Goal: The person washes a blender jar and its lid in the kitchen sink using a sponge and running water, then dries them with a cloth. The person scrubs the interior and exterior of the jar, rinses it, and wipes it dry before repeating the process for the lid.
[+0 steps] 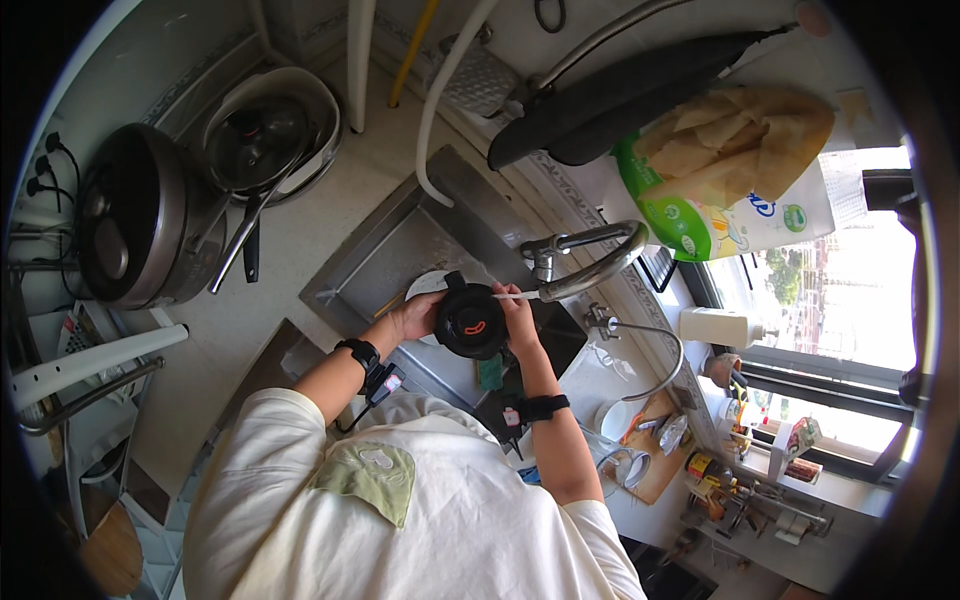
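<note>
Both of my hands hold a black round vessel (471,321) over the sink, with a stubby projection at its far edge and an orange-red mark inside. My left hand (420,316) grips its left side, while my right hand (520,322) has hold of the right rim. From the curved chrome faucet (600,274), a thin stream of water (516,295) reaches the vessel's right edge by my right fingers. Partly hidden behind my left hand is a white dish (426,283). A green sponge (490,373) lies just below the vessel. The steel sink (375,259) surrounds these things.
A dark-lidded cooker (127,217) and nested pans under a glass lid (259,142) stand on the left counter. A green-and-white package (697,217) sits beyond the faucet. At right are a white bottle (720,327), a white bowl (616,418) and a wooden cutting board (658,480).
</note>
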Available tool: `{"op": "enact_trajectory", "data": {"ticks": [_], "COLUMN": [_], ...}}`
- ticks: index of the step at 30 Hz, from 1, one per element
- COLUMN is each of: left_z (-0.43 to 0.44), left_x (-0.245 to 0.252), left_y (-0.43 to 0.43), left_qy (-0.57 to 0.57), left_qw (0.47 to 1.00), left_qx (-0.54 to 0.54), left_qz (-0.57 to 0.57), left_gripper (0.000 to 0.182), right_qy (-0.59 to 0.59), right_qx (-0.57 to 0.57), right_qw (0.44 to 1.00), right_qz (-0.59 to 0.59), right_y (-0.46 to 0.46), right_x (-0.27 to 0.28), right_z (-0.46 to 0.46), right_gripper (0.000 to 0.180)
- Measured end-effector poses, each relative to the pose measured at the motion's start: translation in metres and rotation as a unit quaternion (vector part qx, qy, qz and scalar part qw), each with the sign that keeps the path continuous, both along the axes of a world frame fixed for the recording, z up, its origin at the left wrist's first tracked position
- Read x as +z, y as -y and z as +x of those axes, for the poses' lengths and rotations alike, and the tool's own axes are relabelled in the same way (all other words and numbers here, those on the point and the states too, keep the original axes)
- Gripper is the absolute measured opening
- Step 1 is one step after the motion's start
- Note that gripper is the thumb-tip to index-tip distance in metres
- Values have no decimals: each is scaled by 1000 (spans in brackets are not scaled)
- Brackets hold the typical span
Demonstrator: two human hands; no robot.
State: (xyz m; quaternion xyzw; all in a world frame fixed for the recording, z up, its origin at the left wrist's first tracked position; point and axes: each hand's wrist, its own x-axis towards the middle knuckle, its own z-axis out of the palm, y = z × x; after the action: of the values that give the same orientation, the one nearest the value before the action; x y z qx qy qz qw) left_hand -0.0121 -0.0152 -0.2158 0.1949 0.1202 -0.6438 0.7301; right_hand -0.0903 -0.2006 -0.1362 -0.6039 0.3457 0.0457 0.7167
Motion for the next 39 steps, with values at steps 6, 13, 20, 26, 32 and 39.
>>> {"op": "enact_trajectory", "data": {"ticks": [6, 13, 20, 26, 32, 39], "left_z": [6, 4, -1, -25, -34, -22], "left_x": [8, 2, -19, -24, 15, 20], "left_y": [8, 17, 20, 27, 26, 24], "left_qy": [-26, -43, -29, 18, 82, -46], "left_qw": [1000, 997, 987, 961, 957, 963], "left_qx": [5, 60, 150, 148, 157, 183], "left_qz": [1, 1, 43, 232, 230, 194], "left_gripper": [40, 34, 32, 40, 58, 56], "right_qy": [32, 20, 84, 49, 60, 105], "right_qx": [-41, -38, -49, -33, 124, 27], "right_qw": [994, 991, 978, 990, 978, 991], "right_qz": [100, 124, 187, -126, -159, 80], "right_y": [-7, -6, -19, -19, -28, -46], "right_x": [-2, 10, 18, -5, 16, 29], "right_z": [-3, 1, 4, 7, 10, 7], "right_gripper": [26, 32, 39, 30, 33, 43]}}
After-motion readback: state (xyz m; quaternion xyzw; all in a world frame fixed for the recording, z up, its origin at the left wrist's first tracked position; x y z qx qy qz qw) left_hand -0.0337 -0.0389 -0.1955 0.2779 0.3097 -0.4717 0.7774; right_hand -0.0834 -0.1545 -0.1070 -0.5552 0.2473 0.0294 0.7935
